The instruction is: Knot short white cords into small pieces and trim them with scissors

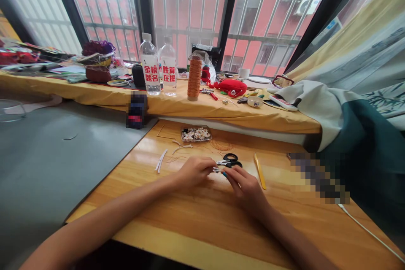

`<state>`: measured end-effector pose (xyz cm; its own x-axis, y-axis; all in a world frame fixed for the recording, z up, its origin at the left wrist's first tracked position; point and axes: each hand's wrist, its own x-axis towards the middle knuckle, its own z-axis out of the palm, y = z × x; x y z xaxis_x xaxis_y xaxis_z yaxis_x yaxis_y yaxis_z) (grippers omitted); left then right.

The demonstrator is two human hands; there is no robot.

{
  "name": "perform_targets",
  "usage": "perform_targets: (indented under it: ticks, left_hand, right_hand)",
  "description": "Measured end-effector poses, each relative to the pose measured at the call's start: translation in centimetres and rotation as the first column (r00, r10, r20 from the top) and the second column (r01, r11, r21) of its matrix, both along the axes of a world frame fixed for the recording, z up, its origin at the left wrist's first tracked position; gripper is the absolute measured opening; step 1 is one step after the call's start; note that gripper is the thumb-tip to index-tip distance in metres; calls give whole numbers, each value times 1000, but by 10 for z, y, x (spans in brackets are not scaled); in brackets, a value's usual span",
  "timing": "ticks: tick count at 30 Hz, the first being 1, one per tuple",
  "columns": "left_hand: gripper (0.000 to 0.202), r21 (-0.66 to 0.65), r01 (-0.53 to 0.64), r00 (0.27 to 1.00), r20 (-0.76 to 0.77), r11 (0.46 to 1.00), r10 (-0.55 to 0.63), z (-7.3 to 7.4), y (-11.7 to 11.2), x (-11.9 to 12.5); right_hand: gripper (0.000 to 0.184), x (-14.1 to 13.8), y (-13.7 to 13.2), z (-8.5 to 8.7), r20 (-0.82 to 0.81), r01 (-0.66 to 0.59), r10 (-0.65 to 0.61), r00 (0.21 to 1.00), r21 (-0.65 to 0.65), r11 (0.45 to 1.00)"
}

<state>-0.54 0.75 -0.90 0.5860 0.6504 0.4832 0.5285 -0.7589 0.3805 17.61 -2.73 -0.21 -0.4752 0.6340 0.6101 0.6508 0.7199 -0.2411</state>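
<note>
My left hand [196, 171] and my right hand [245, 185] meet over the wooden table [196, 223], fingertips pinched together on a small item with a bluish tip [220, 171] that I cannot make out. Black-handled scissors [230, 160] lie just behind my fingers. A yellow flat tool [260, 171] lies to the right of my right hand. A small clear tray of beads [195, 133] sits farther back, with thin orange thread [221, 145] beside it. White strips [161, 160] lie to the left of my left hand.
A ledge under a yellow cloth [221, 112] holds two water bottles [159, 69], an orange thread spool [194, 77], a red plush toy [229, 87], cups and clutter. A grey mat [63, 156] lies left. Curtains and dark fabric [363, 152] hang right; a white cable [370, 232] crosses the table.
</note>
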Motion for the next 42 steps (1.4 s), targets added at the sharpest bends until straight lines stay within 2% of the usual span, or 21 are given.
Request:
perform_targets:
  ticks: [2,4,8,11,13,16,20,23,26,28,32,36,42]
  left_hand:
    - [20,38,34,999,-37,999,-33,0,-2,0]
    - [19,132,64,993,-109,989,-49,0,-5,-1]
    - [18,395,114,965,-261,912,-7,-1,-11,-1]
    - [20,512,85,970,-238,855,46,0,-14,-1]
    - [20,533,27,980,-181,846,82,1,-15,-1]
    - [20,513,-56,984,-116,857,134,3,-15,-1]
    - [16,399,-92,982,-116,912,150,1,-10,1]
    - [19,242,-137,975,-138,960,174,0,-9,4]
    - [24,83,-218,964,-140,972,228,0,-11,6]
    - [24,23,-211,965,-152,977,212,0,-13,8]
    - [14,0,-162,964,-212,987,159,-4,-13,8]
    - [10,2,-165,962,-222,986,161,-8,-11,7]
    - [7,32,-132,958,-252,991,136,-2,-17,5]
  right_hand:
    - [22,0,1,0,-79,44,-47,996,-39,998]
    - [22,-1,2,0,-117,80,-89,989,-79,994]
    - [22,-1,4,1,-87,133,-144,986,-127,983]
    - [24,-1,4,0,3,137,-138,990,-135,981]
    - [24,-1,4,0,94,113,-101,990,-131,985]
    - [25,0,2,1,242,61,-45,969,-57,997]
    - [26,-2,1,2,384,49,-96,918,132,990]
    - [24,-4,-1,2,409,41,-124,904,206,978]
    - [23,-6,-3,2,408,41,-137,902,236,971]
    - [24,-7,-4,1,418,42,-150,896,256,966]
    - [22,-8,-3,-1,433,43,-150,889,248,968]
    - [22,-8,-2,1,417,92,-196,888,257,962]
    - [26,-5,-5,8,346,188,-306,887,336,923]
